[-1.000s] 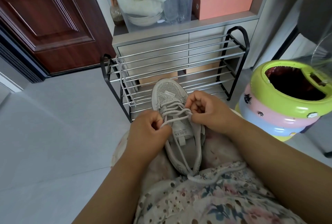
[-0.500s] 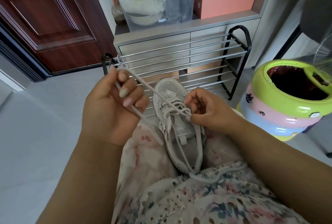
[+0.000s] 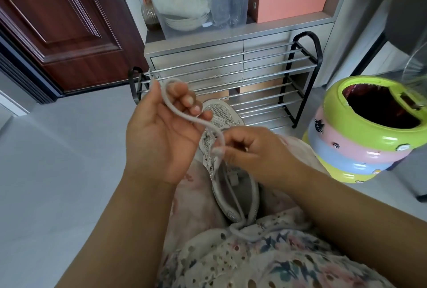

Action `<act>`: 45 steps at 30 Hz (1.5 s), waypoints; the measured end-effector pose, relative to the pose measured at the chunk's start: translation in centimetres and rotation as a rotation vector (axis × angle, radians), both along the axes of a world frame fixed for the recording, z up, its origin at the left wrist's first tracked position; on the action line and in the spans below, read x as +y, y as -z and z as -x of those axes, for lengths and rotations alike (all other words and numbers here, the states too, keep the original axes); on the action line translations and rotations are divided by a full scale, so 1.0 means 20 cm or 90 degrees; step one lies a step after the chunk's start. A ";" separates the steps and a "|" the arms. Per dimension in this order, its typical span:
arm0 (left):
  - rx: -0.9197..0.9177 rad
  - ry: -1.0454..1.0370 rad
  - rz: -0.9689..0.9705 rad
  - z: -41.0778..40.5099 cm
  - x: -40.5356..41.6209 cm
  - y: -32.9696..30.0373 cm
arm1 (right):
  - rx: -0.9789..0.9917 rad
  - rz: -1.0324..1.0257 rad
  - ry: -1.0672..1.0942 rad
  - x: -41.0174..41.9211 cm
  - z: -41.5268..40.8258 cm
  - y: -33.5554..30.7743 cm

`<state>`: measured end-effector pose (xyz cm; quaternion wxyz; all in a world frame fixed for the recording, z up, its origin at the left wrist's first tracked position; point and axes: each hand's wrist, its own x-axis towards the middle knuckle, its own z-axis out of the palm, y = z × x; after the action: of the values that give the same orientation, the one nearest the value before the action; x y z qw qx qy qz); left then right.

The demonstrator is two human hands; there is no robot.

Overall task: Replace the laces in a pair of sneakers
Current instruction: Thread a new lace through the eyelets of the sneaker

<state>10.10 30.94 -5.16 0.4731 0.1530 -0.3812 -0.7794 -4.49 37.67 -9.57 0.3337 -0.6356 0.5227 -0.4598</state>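
One pale grey cord lace (image 3: 184, 112) now loops up around the raised left hand (image 3: 161, 130), pulled free of the grey mesh sneaker (image 3: 221, 116); right hand (image 3: 251, 151) pinches its end, so unlacing's progressing.

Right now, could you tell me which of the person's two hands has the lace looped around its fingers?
The left hand, raised: the grey lace loops over its fingers. The right hand only pinches it above the sneaker.

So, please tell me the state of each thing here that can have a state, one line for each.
Grey mesh sneaker: lying on the lap, toe pointing away.
Grey round lace: looped over left fingers, other end pinched by right.
Left hand: raised, holding the lace.
Right hand: pinching the lace.
Green-topped pastel bin: open, dark liner inside.
Metal shoe rack: upright.
Brown wooden door: closed.
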 end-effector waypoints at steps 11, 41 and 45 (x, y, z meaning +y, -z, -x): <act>-0.521 -0.023 0.293 -0.03 0.11 0.24 | -0.100 0.021 0.081 -0.05 0.03 0.02; -0.453 -0.125 0.158 -0.12 0.05 0.34 | 0.316 0.056 0.012 -0.08 0.11 0.16; -0.505 -0.121 0.182 -0.11 0.03 0.35 | 0.300 0.057 0.014 -0.08 0.10 0.17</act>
<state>12.31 31.64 -12.10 0.3761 0.4078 -0.6219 -0.5527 -6.56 35.98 -12.91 0.1687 -0.7340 0.5720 -0.3250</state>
